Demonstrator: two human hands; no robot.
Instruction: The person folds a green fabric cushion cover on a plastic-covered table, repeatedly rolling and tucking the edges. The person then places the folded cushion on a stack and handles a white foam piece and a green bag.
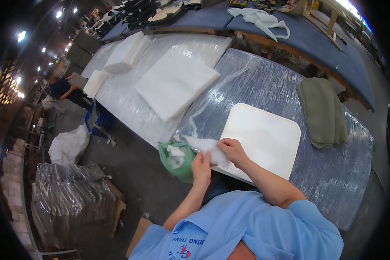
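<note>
A torn, fluffy piece of white wadding (200,144) is held between my two hands, over the near left edge of the table. My left hand (201,168) pinches its lower edge, and my right hand (232,151) grips it on the right side. Under and beyond my right hand lies a white rounded-corner panel (264,134), perhaps a seat pad. Just left of my left hand hangs a green plastic bag (184,171) with white wadding scraps (175,156) in it.
The work table (264,82) is wrapped in clear film. A square stack of white wadding sheets (177,82) lies beyond the bag, and folded olive fabric (320,112) at the right. Blue-topped tables (290,30) stand behind. Film-wrapped stacked panels (71,203) and another person (65,86) are at left.
</note>
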